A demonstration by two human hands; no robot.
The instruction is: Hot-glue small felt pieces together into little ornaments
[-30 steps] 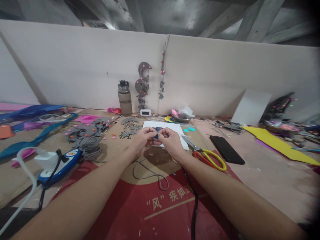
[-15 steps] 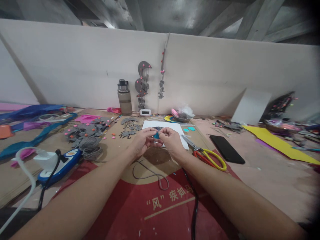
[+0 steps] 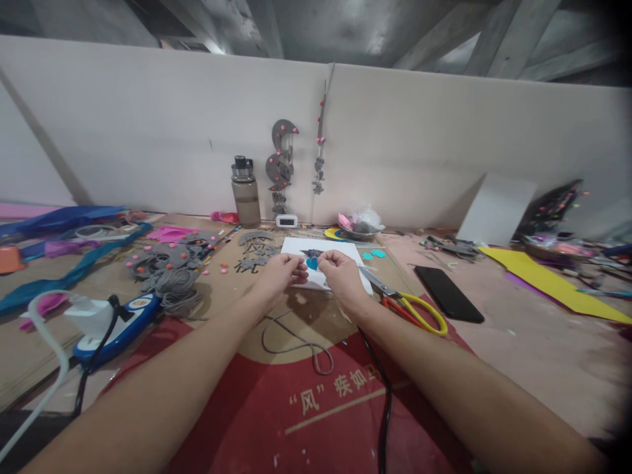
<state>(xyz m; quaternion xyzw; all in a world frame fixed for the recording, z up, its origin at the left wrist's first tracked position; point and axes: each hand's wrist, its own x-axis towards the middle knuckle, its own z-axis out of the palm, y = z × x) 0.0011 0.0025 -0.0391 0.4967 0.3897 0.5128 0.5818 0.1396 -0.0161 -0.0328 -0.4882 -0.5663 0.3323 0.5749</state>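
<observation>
While right grip pinches blue piece, left grip just beside; cannot tell if closed.

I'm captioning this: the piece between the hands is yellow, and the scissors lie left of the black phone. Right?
Not yellow: in the head view, the piece between the left hand and right hand is blue. The scissors do lie left of the black phone.

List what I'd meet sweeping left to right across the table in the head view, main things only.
Blue-edged power strip → grey cord bundle → left hand → small blue piece → right hand → scissors → black phone → yellow sheet
</observation>
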